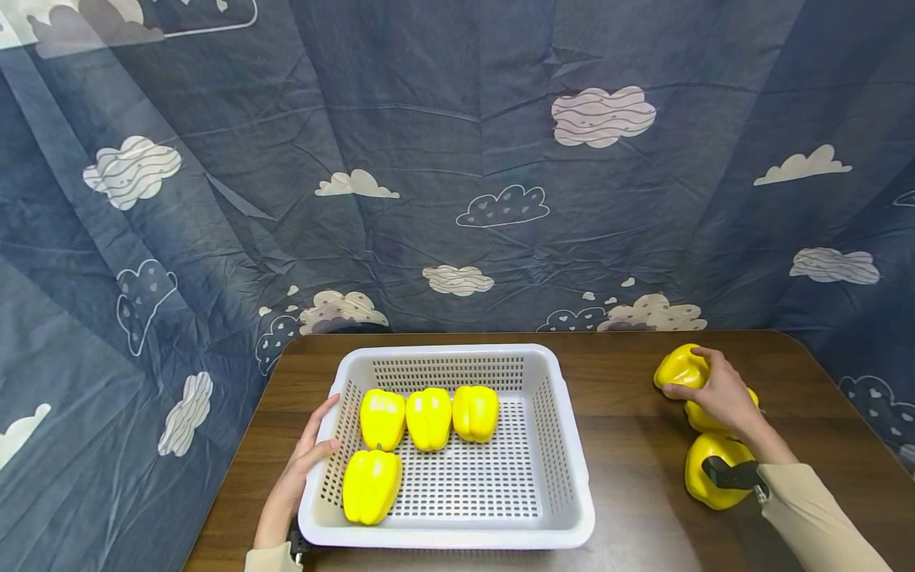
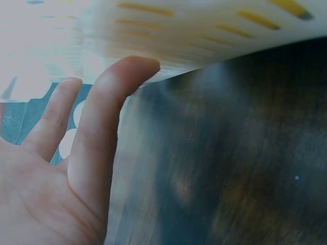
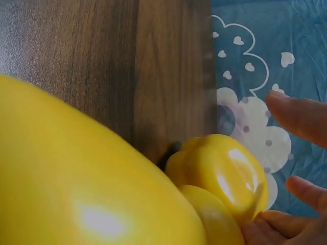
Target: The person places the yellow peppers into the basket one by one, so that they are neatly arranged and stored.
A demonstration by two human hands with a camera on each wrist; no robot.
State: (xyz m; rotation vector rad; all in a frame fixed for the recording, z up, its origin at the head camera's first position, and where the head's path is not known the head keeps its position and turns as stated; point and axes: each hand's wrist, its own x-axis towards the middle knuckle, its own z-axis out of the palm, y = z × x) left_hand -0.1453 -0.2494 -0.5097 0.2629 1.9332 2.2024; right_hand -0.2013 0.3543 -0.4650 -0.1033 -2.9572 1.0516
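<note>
A white plastic basket (image 1: 572, 508) with slotted walls stands on the table, holding several yellow bell peppers (image 1: 372, 486). At its left side is my left hand (image 1: 296, 469), fingers extended along the outer wall and rim; the left wrist view shows the thumb and fingers (image 2: 94, 132) close against the wall. My right hand (image 1: 725, 393) reaches over the peppers at the right. Its thumb and fingers spread around the farthest bell pepper (image 1: 675, 369); in the right wrist view some fingertips are right at this pepper (image 3: 225, 168), while another digit stands apart from it.
Two more yellow peppers lie nearer on the right: a middle one (image 1: 704, 417) partly under the hand, and a front one (image 1: 715, 457) partly covered by the wrist strap. Behind the brown wooden table (image 1: 622, 477) hangs a dark blue cloud-print curtain (image 1: 415, 119).
</note>
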